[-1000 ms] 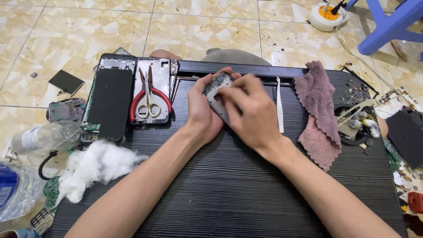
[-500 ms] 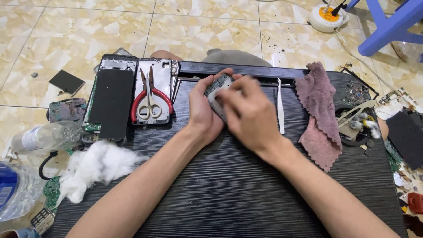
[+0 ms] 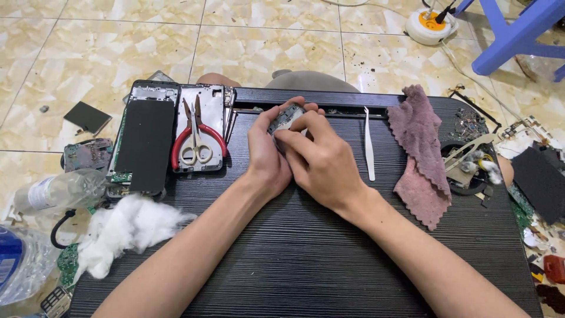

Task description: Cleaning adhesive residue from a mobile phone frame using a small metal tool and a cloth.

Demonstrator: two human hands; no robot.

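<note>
Everything's around the tweezers (image 3: 369, 147) on the table (image 3: 306, 259): cloth (image 3: 421, 153) just right, scissors (image 3: 197, 138) well left on a phone frame (image 3: 203, 106), cotton wad (image 3: 126, 229) far left-front.

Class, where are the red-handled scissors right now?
In the head view, the red-handled scissors lie on a silver phone frame, left of both hands, beside the black phone panel.

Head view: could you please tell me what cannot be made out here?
- Small grey part: mostly covered by the left hand and right hand.
- Clear bottle: cut off by the left edge.
- Debris near the round dish: too small to identify.
</note>
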